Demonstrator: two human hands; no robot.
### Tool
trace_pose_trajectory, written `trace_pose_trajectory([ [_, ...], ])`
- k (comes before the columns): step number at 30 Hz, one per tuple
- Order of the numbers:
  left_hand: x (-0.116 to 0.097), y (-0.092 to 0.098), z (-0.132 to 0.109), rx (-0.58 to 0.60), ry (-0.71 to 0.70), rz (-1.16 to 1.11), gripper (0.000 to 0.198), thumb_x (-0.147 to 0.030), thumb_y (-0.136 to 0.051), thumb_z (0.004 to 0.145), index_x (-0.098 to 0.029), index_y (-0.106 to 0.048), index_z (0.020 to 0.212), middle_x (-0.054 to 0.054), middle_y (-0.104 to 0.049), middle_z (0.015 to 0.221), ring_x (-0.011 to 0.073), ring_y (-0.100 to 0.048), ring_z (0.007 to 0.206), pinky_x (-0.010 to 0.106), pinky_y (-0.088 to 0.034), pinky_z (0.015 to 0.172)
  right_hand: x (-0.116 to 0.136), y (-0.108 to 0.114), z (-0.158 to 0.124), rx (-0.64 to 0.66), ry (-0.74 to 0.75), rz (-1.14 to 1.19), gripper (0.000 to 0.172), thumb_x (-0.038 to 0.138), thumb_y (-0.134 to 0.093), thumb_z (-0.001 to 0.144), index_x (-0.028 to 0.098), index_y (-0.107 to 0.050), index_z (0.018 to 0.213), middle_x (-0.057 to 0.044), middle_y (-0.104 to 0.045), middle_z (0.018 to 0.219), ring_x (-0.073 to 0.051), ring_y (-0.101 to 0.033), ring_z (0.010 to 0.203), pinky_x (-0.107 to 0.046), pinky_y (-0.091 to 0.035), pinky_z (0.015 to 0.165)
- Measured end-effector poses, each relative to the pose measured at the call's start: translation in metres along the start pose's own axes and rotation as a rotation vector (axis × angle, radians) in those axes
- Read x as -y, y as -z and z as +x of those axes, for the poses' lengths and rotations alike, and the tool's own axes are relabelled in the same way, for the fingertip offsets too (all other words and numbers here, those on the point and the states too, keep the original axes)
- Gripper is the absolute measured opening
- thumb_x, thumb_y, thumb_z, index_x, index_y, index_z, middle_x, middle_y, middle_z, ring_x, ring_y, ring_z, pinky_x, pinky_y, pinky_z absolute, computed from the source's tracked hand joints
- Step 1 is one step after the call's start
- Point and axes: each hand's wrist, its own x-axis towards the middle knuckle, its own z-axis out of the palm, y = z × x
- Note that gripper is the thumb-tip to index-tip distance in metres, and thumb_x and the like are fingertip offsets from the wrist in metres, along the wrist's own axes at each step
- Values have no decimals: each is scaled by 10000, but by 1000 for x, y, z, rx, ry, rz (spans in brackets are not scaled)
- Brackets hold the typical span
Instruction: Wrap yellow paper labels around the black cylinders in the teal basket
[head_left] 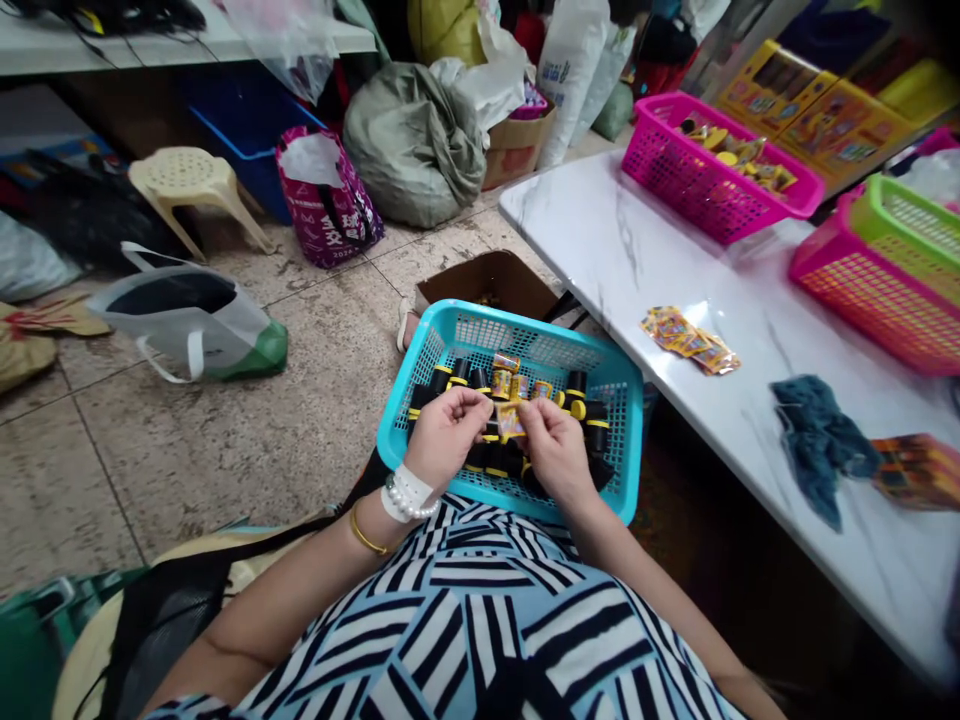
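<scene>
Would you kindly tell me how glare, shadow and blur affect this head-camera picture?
Head view: pale glare on the white tabletop around the yellow printed pieces; deep shadow beneath that tabletop; the yellow boxes at upper right look soft and stretched; print on the small yellow piece between left hand and right hand is unreadable.
</scene>
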Motion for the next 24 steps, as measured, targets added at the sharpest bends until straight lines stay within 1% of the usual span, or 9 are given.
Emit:
trace_pose_trajectory([
  [1, -1, 1, -4, -20, -25, 12, 268, -416, -701, 789, -154, -646, 804, -44, -551, 594, 77, -469, 531, 200, -382, 515, 0, -2, -1, -31, 1, 2, 447, 567, -532, 904, 203, -493, 647, 58, -435, 541, -91, -366, 495, -233, -306, 482],
  [3, -5, 2, -12, -20, -72, 53, 251, -399, -673, 820, -153, -642, 780, -43, -538, 583, 73, -465, 519, 196, -384, 506, 0, -3, -4, -58, 18, -10, 461, 577, -521, 909, 204, -492, 639, 55, -439, 538, -93, -365, 493, -239, -305, 484],
  [5, -8, 2, -20, 2, -102, 93, 247, -383, -652, 839, -147, -657, 764, -36, -539, 574, 73, -465, 510, 196, -385, 498, 2, -3, -6, -60, 51, -31, 465, 575, -540, 901, 203, -496, 626, 51, -451, 544, -95, -378, 502, -242, -311, 492],
  [8, -9, 1, -26, -6, -132, 126, 238, -367, -641, 852, -140, -703, 817, -19, -575, 587, 79, -486, 515, 198, -397, 497, 5, -3, -7, -69, 70, -25, 461, 569, -544, 903, 200, -506, 628, 52, -455, 541, -95, -380, 498, -242, -314, 492],
  [13, -6, 0, -25, -39, -162, 136, 261, -353, -638, 859, -136, -761, 938, 16, -641, 648, 91, -520, 540, 203, -421, 508, 4, -5, -11, -106, 117, -54, 446, 519, -542, 921, 193, -513, 618, 53, -441, 544, -93, -373, 510, -239, -312, 495],
  [17, -2, 2, -21, -32, -190, 186, 209, -322, -667, 834, -149, -778, 869, 31, -675, 718, 86, -521, 559, 202, -422, 519, 1, -7, -14, -91, 248, -160, 386, 416, -555, 941, 183, -555, 634, 42, -485, 580, -97, -420, 553, -241, -350, 550],
  [20, 2, 7, -16, -104, -153, 116, 168, -325, -703, 801, -161, -733, 779, -19, -594, 611, 67, -449, 499, 189, -374, 474, 2, -4, -13, -127, 345, -214, 324, 368, -573, 938, 182, -598, 674, 29, -535, 624, -107, -468, 595, -250, -383, 599],
  [22, 2, 10, -14, -157, -113, 45, 193, -356, -707, 797, -167, -697, 755, -52, -508, 534, 62, -405, 465, 183, -333, 443, 3, -2, -10, -176, 353, -212, 336, 373, -572, 938, 185, -583, 659, 30, -521, 614, -108, -465, 586, -252, -382, 591],
  [24, 1, 11, -14, -151, -87, 19, 219, -382, -708, 795, -164, -703, 773, -52, -493, 533, 62, -401, 466, 181, -316, 432, 3, 0, -9, -200, 343, -193, 359, 380, -570, 939, 187, -559, 637, 36, -495, 598, -104, -447, 564, -253, -376, 576],
])
